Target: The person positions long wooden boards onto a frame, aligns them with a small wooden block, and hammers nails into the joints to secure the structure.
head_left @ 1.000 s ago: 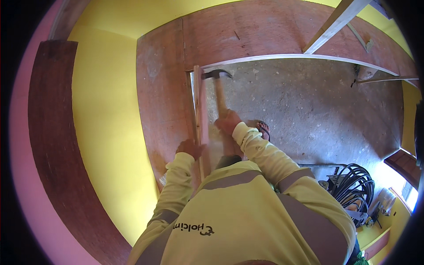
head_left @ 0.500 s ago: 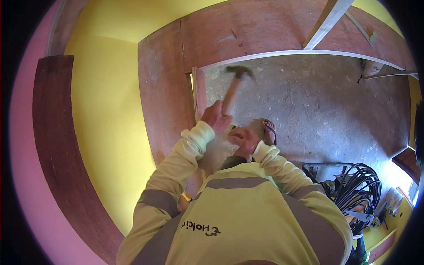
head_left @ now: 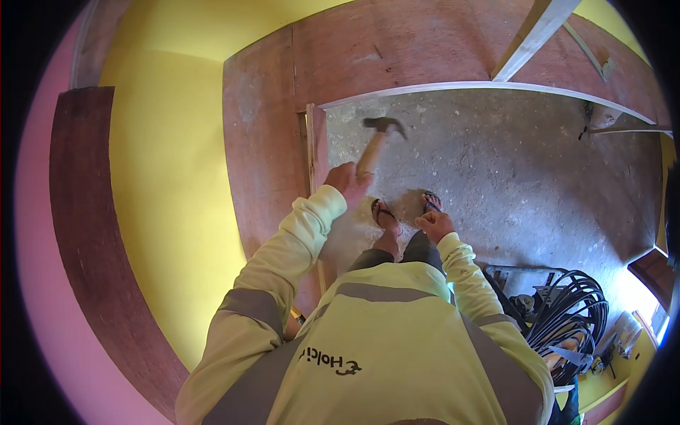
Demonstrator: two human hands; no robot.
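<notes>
My left hand (head_left: 347,183) is wrapped round the wooden handle of a claw hammer (head_left: 371,151). The hammer's dark head points away from me, above the concrete floor and a little right of a narrow wood strip (head_left: 310,145). That strip stands along the inner edge of the reddish plywood surface (head_left: 265,152). Lower and to the right, my right hand (head_left: 435,225) is closed with curled fingers, in front of my sandalled feet. Whatever it may hold is hidden.
Plywood with a pale edge (head_left: 439,86) runs across the far side, and a wooden post (head_left: 531,42) rises from it. Coiled black cable (head_left: 577,312) lies at the lower right. A dark brown board (head_left: 85,212) spans the left, beside a yellow wall (head_left: 166,177).
My right hand has moved right, away from my left hand, uncovering my feet. The hammer stays in my left hand, its head slightly lower in view.
</notes>
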